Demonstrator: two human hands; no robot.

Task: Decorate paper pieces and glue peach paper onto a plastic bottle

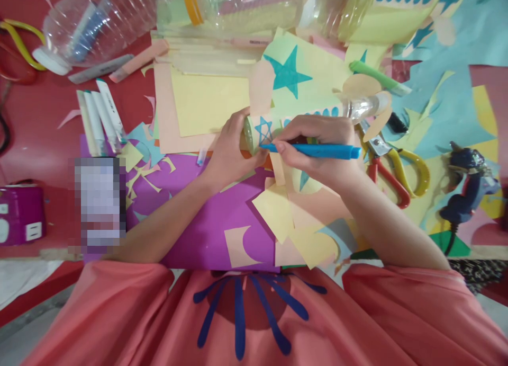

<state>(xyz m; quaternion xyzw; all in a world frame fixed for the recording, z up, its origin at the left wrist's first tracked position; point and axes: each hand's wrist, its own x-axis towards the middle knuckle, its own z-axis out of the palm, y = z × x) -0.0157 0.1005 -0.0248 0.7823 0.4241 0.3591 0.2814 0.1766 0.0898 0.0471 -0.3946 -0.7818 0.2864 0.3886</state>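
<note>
The left hand (pixel 228 157) has its grip spread around the base of the paper-wrapped bottle (pixel 248 135), fingers on the far side and thumb on the near side. The right hand (pixel 317 135) pinches a blue marker (pixel 333 152) close to its tip, which meets the wrap by a blue star outline (pixel 263 130).

The bottle lies sideways about mid-bench, its clear, narrower end (pixel 363 108) towards the right edge. It should be light, thin-walled plastic, likely to dent under a squeeze and to roll if let go; the paper skin would crease or smear under a damp palm. The base looks the stiffest place to hold, with the clear end a second choice; the peach paper flaps look too flimsy to bear a pull.

Beyond lie the purple sheet (pixel 198 217) by the near edge of the bench (pixel 24 122), the red-and-yellow-handled tool (pixel 413 172) and glue gun (pixel 468 186) towards the right edge, and clear bottles (pixel 254 6) along the far edge.
</note>
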